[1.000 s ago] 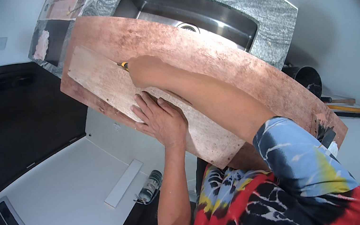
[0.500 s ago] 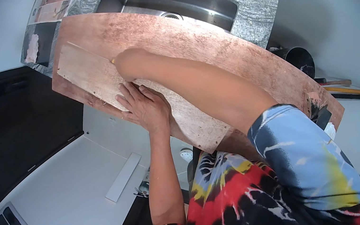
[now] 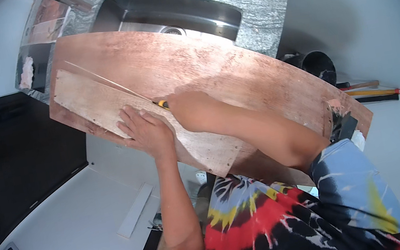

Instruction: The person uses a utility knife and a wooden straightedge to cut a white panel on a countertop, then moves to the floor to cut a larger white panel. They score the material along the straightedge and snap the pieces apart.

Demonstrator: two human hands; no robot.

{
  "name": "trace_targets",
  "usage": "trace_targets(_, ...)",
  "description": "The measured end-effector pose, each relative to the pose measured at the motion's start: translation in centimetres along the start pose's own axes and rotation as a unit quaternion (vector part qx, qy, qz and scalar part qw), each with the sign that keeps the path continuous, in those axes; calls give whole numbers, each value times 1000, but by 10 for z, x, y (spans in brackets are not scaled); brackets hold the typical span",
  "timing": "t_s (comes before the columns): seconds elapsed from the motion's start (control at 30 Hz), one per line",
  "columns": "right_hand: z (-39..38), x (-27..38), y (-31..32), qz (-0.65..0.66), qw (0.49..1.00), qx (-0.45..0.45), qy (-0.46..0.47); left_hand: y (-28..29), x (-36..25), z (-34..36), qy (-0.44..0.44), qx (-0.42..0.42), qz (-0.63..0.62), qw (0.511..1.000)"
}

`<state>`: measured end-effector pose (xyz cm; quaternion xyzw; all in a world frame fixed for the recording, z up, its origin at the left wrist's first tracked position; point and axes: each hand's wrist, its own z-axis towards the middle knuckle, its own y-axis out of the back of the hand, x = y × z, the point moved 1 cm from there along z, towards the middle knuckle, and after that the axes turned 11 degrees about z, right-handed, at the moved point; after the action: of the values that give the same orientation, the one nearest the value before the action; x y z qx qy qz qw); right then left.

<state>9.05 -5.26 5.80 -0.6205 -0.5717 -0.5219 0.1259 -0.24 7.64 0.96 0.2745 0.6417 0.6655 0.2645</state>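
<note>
A large reddish-brown plywood board (image 3: pixel 250 76) lies in front of me, with a paler thin wooden piece (image 3: pixel 93 98) on top of it, dotted with small holes or screws along its near edge. My left hand (image 3: pixel 147 131) presses flat on the pale piece, fingers spread. In my right hand (image 3: pixel 189 109) is a yellow-and-black utility knife (image 3: pixel 161 104), held at the far edge of the pale piece; its blade is too small to make out. A thin light line (image 3: pixel 101 78) runs from the tool toward the board's far left.
Behind the board, a steel sink (image 3: pixel 111 17) is set in a grey stone countertop (image 3: pixel 271 10). At the right stand a black bucket (image 3: pixel 318 66) and long-handled tools (image 3: pixel 373 92). A black cabinet panel (image 3: pixel 18 157) is on the left; a white strip (image 3: pixel 135 210) lies below.
My right hand has moved right and nearer along the pale piece's edge, and the yellow-and-black tool now shows. A light line shows behind it. My left hand stays flat on the pale piece.
</note>
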Motion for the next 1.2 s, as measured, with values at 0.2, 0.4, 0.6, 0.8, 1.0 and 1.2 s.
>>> trace_targets(0.2, -40, -16, -6, -17, 999, -48, -5, 10, -6, -2, 17, 5, -6, 1000)
trace_targets(0.4, -34, -34, -17, -18, 996, -84, 25, 30, -26, -34, 23, 83, -23, 996)
trace_targets(0.6, -40, -25, -12, 15, 999, -42, 31, 17, -47, -126, -33, 45, 5, 998)
trace_targets(0.8, -46, -23, -4, 18, 999, -34, 39, 16, -45, -128, -13, 60, -28, 998)
trace_targets(1.0, -93, -46, -10, 36, 998, -50, -25, 17, -52, -129, 10, 50, -27, 998)
trace_targets(1.2, -161, -82, -25, -15, 996, -85, 10, 17, -54, -126, 29, 44, -14, 998)
